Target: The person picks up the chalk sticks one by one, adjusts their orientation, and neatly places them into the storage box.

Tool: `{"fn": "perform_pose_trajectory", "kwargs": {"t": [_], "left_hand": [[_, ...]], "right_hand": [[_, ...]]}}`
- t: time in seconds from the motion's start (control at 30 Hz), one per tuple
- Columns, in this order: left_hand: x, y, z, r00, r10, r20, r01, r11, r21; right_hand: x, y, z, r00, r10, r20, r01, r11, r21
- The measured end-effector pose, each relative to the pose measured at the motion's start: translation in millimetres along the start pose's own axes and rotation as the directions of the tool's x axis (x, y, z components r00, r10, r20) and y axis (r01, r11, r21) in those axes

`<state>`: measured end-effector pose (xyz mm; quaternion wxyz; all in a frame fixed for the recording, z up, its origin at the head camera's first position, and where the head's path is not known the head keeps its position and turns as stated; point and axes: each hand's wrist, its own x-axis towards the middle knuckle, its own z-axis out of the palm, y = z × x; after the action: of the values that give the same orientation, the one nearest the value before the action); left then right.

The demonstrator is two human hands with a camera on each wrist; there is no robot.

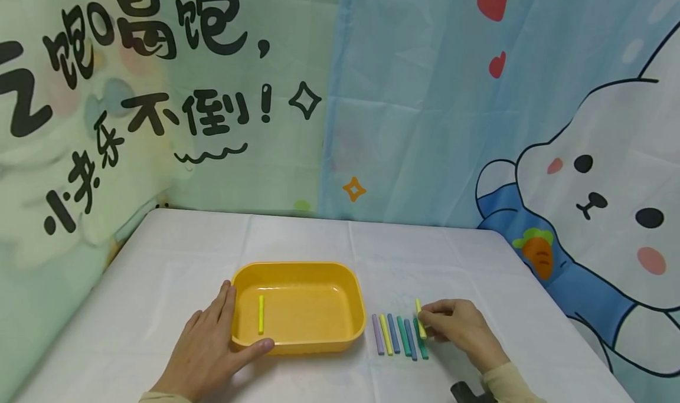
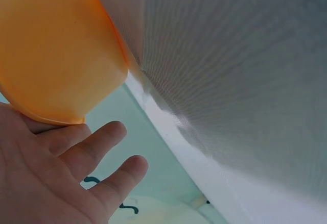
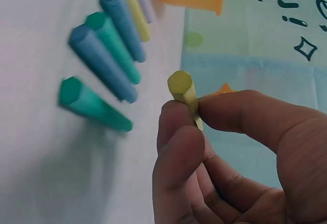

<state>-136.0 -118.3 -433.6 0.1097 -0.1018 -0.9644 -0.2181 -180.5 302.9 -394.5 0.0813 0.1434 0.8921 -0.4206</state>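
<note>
At the head view's lower right, the right hand [image 1: 461,329] pinched a yellow stick [image 3: 182,85] between its fingers, probably light, stiff and brittle, best held mid-length; lower centre, the left hand [image 1: 208,343], fingers apart, touched a yellow tray [image 1: 308,349].

The left sleeve [image 1: 163,398] was pale beige and showed only as a narrow strip at the bottom edge of the head view, while the right sleeve [image 1: 511,383], of the same plain beige, showed as a longer stretch of cloth ending at the wrist. Just beside it was a black piece [image 1: 467,393] with a rounded end, cut off by the frame so that its full shape could not be told. The left hand [image 1: 212,338] and right hand [image 1: 461,327] were bare, with rounded fingertips and fine creases.
</note>
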Motion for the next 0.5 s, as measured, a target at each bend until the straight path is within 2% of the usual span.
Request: {"fn": "perform_pose_trajectory", "kwargs": {"t": [0.23,0.5], "left_hand": [[-0.3,-0.2,0.2,1.0,-0.008,0.012,0.008,1.0,-0.003],[-0.5,-1.1,-0.4,1.0,0.004,-0.003,-0.004,1.0,0.002]], "right_hand": [[-3,-13,3,1.0,-0.019,-0.004,0.019,0.997,0.07],[-6,-29,17,0.998,-0.054,0.015,0.052,0.988,0.147]]}}
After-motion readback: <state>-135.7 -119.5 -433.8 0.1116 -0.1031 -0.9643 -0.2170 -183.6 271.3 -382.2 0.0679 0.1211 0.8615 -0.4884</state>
